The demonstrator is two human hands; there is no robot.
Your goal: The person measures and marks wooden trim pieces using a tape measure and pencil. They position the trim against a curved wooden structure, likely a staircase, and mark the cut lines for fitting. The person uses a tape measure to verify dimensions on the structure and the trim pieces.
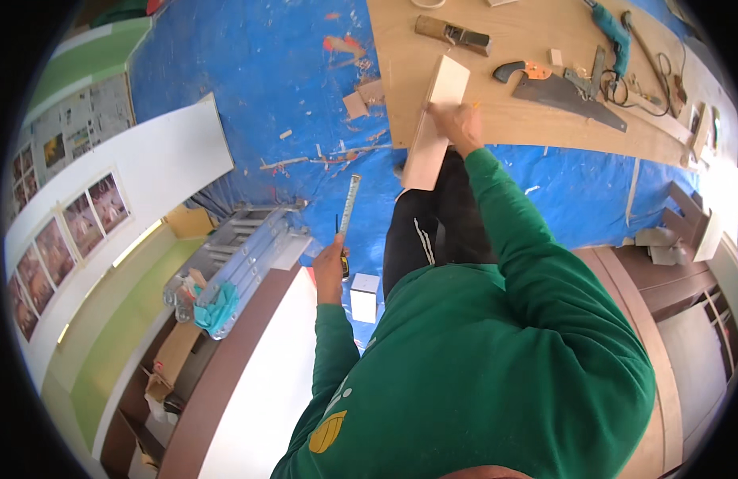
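Observation:
My right hand (458, 128) is closed around the edge of a pale wooden board (426, 152). The board's far end rests over the wooden worktable (405, 84), while its near end juts out over my legs. A small yellow-orange tip shows beside the right fingers; I cannot make out what it belongs to. Off to the left, my left hand (329, 270) grips a tape measure (350, 206) with a length of its blade pulled out and pointing away from me. A thin dark stick stands up beside the blade at the same hand. The tape's case is mostly hidden by the fingers.
On the worktable lie a wooden hand plane (453, 34), a handsaw (568, 97) and a teal power drill (616, 40) with its cord. Blue sheeting (249, 80) with wood scraps covers the floor. A folded ladder (245, 247) and a white box (364, 302) are at left.

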